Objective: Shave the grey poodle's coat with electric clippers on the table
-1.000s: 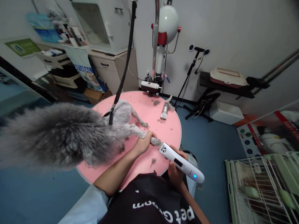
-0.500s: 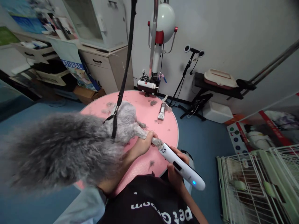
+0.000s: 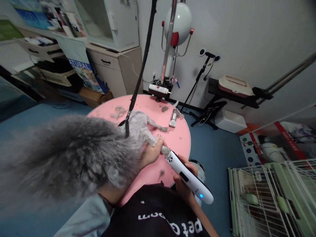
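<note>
A grey curly-coated dog (image 3: 74,154) lies on a round pink grooming table (image 3: 177,138), its fluffy head filling the near left. My left hand (image 3: 151,152) is closed around the dog's paw (image 3: 166,150), holding it out toward the table's near edge. My right hand (image 3: 184,182) grips a white electric clipper (image 3: 189,177) with a blue light, its blade end touching the paw. A black leash (image 3: 138,79) runs from overhead down to the dog's neck.
Clumps of cut fur (image 3: 118,112) and a small white tube (image 3: 173,118) lie on the table. A stand dryer (image 3: 176,26) rises behind it. Cabinets (image 3: 116,69) stand at the back left, a black bench (image 3: 234,92) at the right, a wire cage (image 3: 274,197) near right.
The dog has shifted, its front legs stretching farther across the table. Both hands stay on the paw and clipper, which tilted slightly more downward. The view swung a little.
</note>
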{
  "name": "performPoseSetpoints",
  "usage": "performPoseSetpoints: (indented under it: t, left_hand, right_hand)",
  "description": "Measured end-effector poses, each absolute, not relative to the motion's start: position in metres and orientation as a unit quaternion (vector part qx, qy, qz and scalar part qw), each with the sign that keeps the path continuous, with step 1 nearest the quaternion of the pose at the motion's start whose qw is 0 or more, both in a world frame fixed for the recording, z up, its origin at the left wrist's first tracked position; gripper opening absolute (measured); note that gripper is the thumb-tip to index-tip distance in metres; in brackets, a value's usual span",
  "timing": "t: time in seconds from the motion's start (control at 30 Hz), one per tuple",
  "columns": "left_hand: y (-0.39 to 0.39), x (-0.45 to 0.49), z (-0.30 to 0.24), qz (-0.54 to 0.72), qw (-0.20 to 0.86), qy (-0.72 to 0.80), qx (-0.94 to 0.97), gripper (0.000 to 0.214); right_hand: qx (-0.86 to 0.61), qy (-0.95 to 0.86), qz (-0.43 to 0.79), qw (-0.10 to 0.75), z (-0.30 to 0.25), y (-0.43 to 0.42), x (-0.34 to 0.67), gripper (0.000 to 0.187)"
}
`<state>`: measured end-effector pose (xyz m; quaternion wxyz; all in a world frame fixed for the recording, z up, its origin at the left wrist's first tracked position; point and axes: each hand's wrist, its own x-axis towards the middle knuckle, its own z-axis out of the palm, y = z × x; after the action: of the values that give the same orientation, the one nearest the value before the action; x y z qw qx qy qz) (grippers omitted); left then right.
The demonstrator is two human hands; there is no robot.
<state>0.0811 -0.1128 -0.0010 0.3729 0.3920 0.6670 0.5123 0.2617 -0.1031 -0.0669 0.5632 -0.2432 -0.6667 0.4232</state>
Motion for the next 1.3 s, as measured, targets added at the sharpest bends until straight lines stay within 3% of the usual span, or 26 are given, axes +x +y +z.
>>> performPoseSetpoints:
  t: [0.37,0.8,0.93,1.07,1.3]
  left_hand:
    - [-0.115,0.083,-0.004,0.493,0.343,0.666,0.443,0.039]
    - [-0.116,0.085,0.003,0.51,0.326,0.637,0.477,0.036]
    - [-0.117,0.086,0.001,0.503,0.317,0.632,0.497,0.039]
    - [-0.119,0.081,0.0,0.486,0.312,0.631,0.517,0.039]
    - [-0.118,0.082,-0.005,0.542,0.327,0.603,0.485,0.038]
  right_hand:
    - [-0.262,-0.655,0.408,0.58,-0.063,-0.103,0.259,0.036]
    - [-0.259,-0.659,0.454,0.541,-0.064,-0.1,0.263,0.037]
    - [-0.279,-0.637,0.433,0.573,-0.066,-0.1,0.264,0.031]
    - [-0.268,-0.649,0.458,0.544,-0.065,-0.103,0.263,0.036]
    - [-0.284,-0.616,0.494,0.544,-0.068,-0.1,0.264,0.036]
